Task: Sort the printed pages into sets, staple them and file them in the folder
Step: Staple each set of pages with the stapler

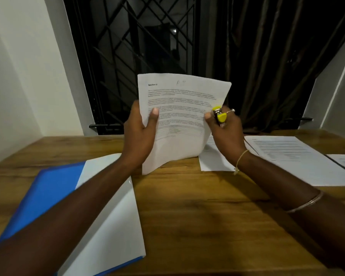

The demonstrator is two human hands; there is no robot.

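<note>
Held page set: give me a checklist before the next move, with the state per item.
1. Left hand grips the page set at its left edge: ok.
2. Stapler held in the right hand: ok.
3. Stapler at a corner of the set: not ok, it sits midway along the right edge.
4. Page edges squared: cannot tell.
5. Blue folder lies open on the table: ok.
6. Other pages lie apart at right: ok.

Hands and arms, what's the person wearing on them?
No sleeves are in view. The right hand has a silvery ring, a thin pale thread bracelet at the wrist and a slim metal bangle higher up. The left hand shows nothing worn.
</note>
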